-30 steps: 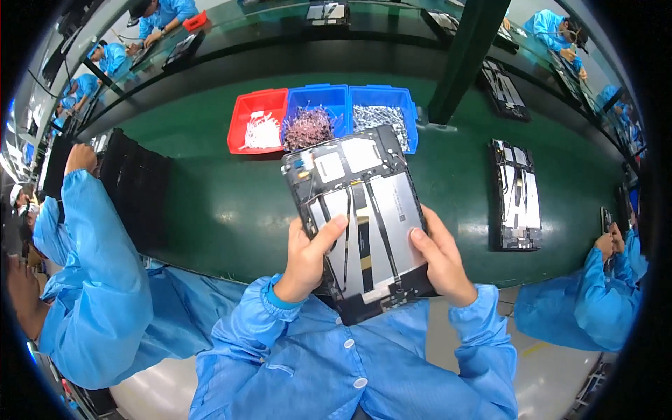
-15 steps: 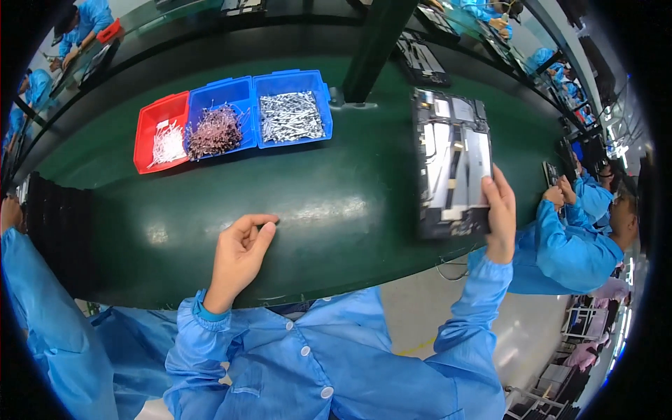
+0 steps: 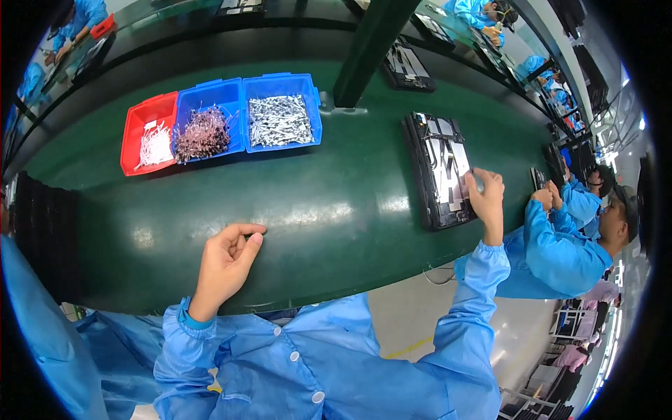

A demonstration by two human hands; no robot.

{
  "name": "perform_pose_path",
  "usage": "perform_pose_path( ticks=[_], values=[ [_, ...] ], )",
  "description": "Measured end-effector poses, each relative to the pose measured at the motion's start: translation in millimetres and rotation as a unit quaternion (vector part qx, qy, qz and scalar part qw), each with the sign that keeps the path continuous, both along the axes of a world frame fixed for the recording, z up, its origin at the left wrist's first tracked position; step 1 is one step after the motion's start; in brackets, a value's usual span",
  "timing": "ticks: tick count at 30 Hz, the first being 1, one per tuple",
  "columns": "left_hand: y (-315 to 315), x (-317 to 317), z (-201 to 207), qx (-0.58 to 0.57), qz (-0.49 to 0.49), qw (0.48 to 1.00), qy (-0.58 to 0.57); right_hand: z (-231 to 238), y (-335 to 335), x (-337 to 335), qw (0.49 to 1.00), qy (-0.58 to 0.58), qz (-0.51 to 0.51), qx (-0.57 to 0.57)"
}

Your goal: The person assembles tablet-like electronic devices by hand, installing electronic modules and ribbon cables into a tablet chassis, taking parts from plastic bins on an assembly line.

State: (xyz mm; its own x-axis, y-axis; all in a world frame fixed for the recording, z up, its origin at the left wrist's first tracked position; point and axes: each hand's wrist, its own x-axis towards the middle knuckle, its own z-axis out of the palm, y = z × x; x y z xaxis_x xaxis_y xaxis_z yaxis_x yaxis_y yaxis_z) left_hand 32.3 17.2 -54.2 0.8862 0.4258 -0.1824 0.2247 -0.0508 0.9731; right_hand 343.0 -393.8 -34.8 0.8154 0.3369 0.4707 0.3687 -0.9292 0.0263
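Observation:
An opened tablet (image 3: 448, 164), black-framed with silvery battery panels, lies at the right of the green table. Its thick dark side suggests that it rests on another device below. At its right edge is my right hand (image 3: 488, 199), thumb and fingers apart, no longer gripping the tablet. My left hand (image 3: 227, 262) hovers over the near middle of the table, fingers curled and thumb tip close to the index fingertip. Whether anything small sits in that pinch is too fine to see.
Beyond my left hand stand a red bin (image 3: 129, 143) of white strips and a blue bin (image 3: 238, 105) of thin brownish parts. Another blue bin (image 3: 315, 115) holds silvery pieces. A green post (image 3: 364, 63) rises behind. Dark stacked trays (image 3: 45, 231) stand left; co-workers (image 3: 574, 241) sit right.
My right hand has lowered the tablet onto the table's right side and loosened its hold. The left hand keeps its curled pose; the whole view has shifted slightly.

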Motion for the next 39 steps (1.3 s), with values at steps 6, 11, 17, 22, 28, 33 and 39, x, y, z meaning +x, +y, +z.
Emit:
perform_pose_path(
  ticks=[6, 11, 17, 22, 28, 33, 39],
  values=[
    [-5, 6, 3, 0.036, -0.026, 0.999, -0.005, 54, 101, 24, 0.873, 0.248, 0.147, 0.393],
    [-6, 4, 1, 0.067, -0.012, 0.998, -0.009, 57, 199, 77, 0.568, 0.496, 0.122, 0.645],
    [2, 1, 2, 0.004, -0.078, 0.997, 0.013, -18, 258, 188, 0.390, 0.457, -0.069, 0.797],
    [19, 3, 11, -0.085, -0.042, 0.994, 0.046, -29, 262, 214, 0.339, 0.483, -0.039, 0.807],
    [71, 23, -19, 0.303, 0.245, 0.912, -0.131, 16, 239, 186, 0.418, 0.531, 0.012, 0.737],
    [95, 33, -17, 0.344, 0.290, 0.874, -0.184, 41, 204, 128, 0.518, 0.461, 0.044, 0.719],
    [96, 31, -15, 0.353, 0.306, 0.868, -0.168, 48, 137, 36, 0.584, 0.409, 0.089, 0.696]
  ],
)
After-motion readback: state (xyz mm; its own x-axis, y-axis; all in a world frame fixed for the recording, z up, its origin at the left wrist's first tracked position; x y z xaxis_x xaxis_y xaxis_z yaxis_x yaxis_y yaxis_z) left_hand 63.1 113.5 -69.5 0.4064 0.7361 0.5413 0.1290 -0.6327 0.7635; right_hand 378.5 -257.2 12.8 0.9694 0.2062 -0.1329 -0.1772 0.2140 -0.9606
